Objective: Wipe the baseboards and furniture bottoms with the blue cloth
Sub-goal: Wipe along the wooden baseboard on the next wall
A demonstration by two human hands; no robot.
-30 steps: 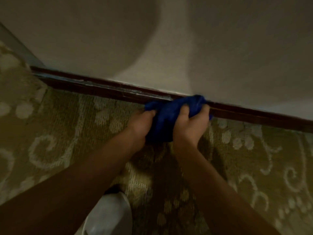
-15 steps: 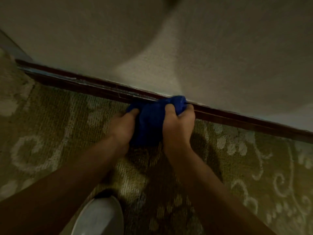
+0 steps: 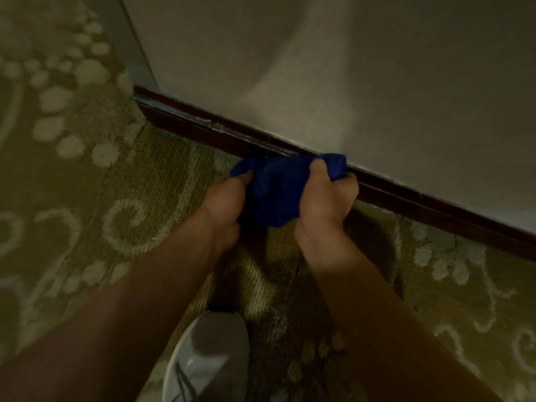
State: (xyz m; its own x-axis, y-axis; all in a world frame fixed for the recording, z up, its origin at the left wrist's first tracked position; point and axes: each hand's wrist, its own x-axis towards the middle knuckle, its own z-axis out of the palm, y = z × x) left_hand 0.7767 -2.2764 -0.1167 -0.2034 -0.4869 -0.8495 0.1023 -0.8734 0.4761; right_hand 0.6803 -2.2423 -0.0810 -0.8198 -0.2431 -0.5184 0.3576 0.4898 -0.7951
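Big patterned carpet (image 3: 87, 175) fills the lower frame, with the dark baseboard (image 3: 203, 132) running diagonally. Your grey sneaker (image 3: 208, 358) at bottom center shows no readable logo. Mid-frame, your left hand (image 3: 223, 204) and right hand (image 3: 324, 198) both clutch the blue cloth (image 3: 275, 190), bunched against the baseboard.

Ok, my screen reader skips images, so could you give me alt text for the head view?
Both hands, left hand and right hand, grip a bunched blue cloth against a dark baseboard at the foot of a pale wall. Below lie patterned carpet and a white shoe.
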